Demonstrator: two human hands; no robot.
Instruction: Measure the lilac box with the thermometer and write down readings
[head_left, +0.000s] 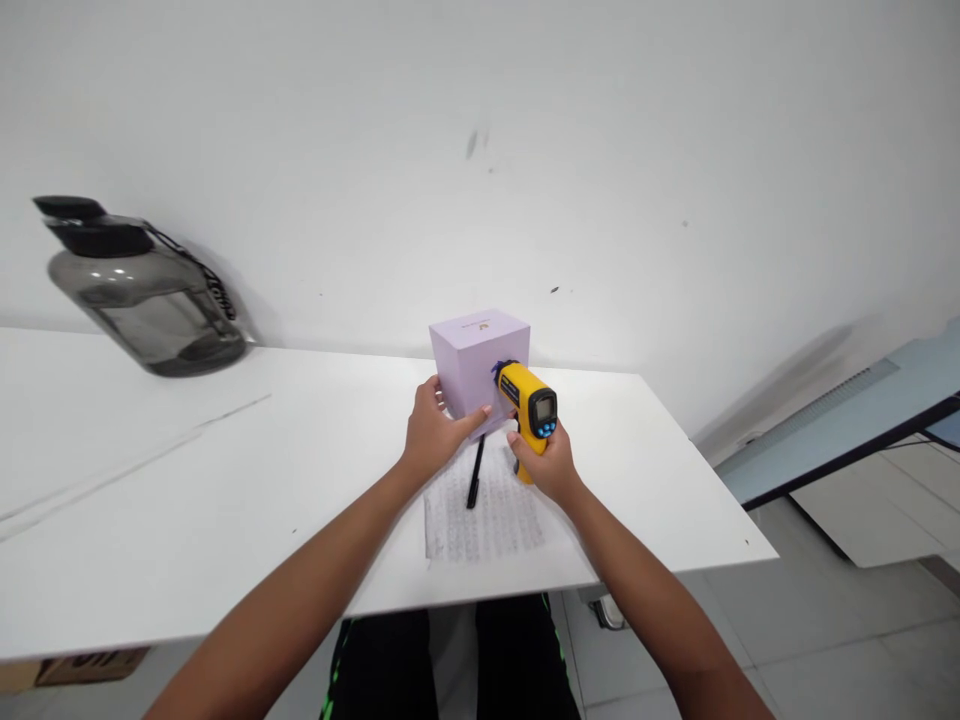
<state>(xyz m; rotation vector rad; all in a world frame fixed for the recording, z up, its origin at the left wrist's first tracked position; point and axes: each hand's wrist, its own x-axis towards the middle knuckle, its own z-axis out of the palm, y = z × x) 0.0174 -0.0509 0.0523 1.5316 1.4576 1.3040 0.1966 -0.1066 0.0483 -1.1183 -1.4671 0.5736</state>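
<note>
My right hand (551,465) is wrapped round the handle of a yellow and black infrared thermometer (525,390). Its small screen and blue buttons face me, and its nose points at the side of a lilac box (469,375); whether the two touch I cannot tell. Fingers and thumb of my left hand (435,430) grip the lower left part of that box, which stands close to the wall. Below the box a black pen (476,475) lies on a sheet of paper (487,530) covered with rows of writing.
A large grey water bottle (150,290) with a black lid stands at the left by the white wall (600,180). The white table (225,520) ends at a slanting right edge. Beyond it is a light blue panel (862,410) with a dark edge. Cardboard (94,665) shows below left.
</note>
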